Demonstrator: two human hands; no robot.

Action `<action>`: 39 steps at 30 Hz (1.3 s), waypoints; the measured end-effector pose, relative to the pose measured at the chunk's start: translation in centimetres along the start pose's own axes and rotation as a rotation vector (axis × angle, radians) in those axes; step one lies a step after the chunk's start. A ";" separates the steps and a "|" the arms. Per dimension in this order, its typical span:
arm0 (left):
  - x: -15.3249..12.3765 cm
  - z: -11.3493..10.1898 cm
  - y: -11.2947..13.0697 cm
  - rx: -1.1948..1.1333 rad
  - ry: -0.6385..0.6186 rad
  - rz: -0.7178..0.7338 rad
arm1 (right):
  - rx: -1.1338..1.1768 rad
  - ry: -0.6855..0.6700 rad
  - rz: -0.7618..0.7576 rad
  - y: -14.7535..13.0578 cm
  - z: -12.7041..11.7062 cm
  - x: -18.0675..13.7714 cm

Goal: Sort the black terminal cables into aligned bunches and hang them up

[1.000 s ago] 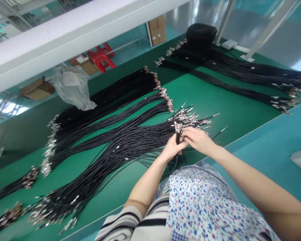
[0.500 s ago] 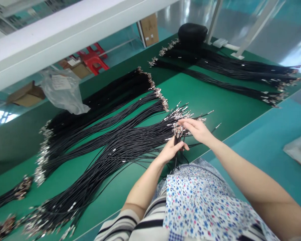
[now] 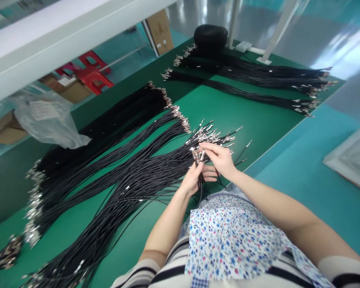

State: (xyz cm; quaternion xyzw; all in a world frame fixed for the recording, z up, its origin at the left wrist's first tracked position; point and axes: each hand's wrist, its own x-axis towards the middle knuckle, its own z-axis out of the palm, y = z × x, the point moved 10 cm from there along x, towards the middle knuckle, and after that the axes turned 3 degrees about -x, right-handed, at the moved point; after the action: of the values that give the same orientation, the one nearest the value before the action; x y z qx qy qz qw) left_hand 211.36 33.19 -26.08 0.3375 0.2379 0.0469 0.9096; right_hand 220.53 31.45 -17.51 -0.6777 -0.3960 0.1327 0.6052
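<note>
My left hand [image 3: 195, 178] is closed around a small upright bunch of black cables [image 3: 198, 160] whose silver metal tips stick up above the fingers. My right hand [image 3: 219, 158] pinches the tip of one cable at the top of that bunch. Both hands hover over the near end of a big loose pile of black cables with silver terminals [image 3: 132, 180] spread across the green table [image 3: 258, 116], close to its front edge.
More cable bundles [image 3: 102, 128] lie further left and along the back right [image 3: 258, 86]. A black pouch [image 3: 210, 34] sits at the far end. A clear plastic bag [image 3: 45, 120] lies at the left. A white beam [image 3: 63, 36] runs overhead. Red stools and cardboard boxes stand beyond.
My right hand drew back from the loose cable tips to the bunch in my left hand. The view has shifted, so everything sits further left.
</note>
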 end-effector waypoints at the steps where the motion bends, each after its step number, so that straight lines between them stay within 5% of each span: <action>1: 0.1 -0.2 0.0 -0.008 0.005 -0.007 | 0.038 -0.007 0.027 0.3 0.1 -0.1; 5: 0.4 -0.7 0.3 0.025 0.044 0.014 | 0.094 -0.068 0.031 0.5 0.9 -0.7; 10: 0.8 -0.6 -0.2 0.101 0.059 -0.009 | 0.018 0.041 -0.010 0.6 0.1 -1.3; 15: 0.7 0.8 -1.1 0.090 -0.109 -0.124 | 0.036 0.040 0.015 1.3 0.3 -1.1; 19: 0.9 1.2 -1.4 0.100 -0.162 -0.181 | 0.044 -0.023 0.171 5.3 -1.7 -1.4; 23: 1.7 0.6 -0.9 0.086 -0.114 -0.147 | -0.577 -0.276 0.304 12.3 -5.8 -4.3; 28: 2.2 -0.7 2.6 0.019 -0.018 -0.019 | -1.273 -0.669 0.186 17.3 -7.4 -9.1; 33: 0.9 -0.7 8.1 0.024 -0.022 0.068 | -1.406 -0.676 0.048 16.3 -8.8 -7.6; 39: 0.2 -0.5 9.8 0.033 -0.032 0.109 | -1.338 -0.489 0.226 18.4 -14.0 -3.7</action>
State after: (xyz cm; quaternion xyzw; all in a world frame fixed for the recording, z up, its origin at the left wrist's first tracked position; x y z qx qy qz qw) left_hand 212.02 41.06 -20.28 0.3655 0.2052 0.0872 0.9037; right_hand 234.23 19.68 -32.37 -0.8910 -0.4441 0.0712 -0.0627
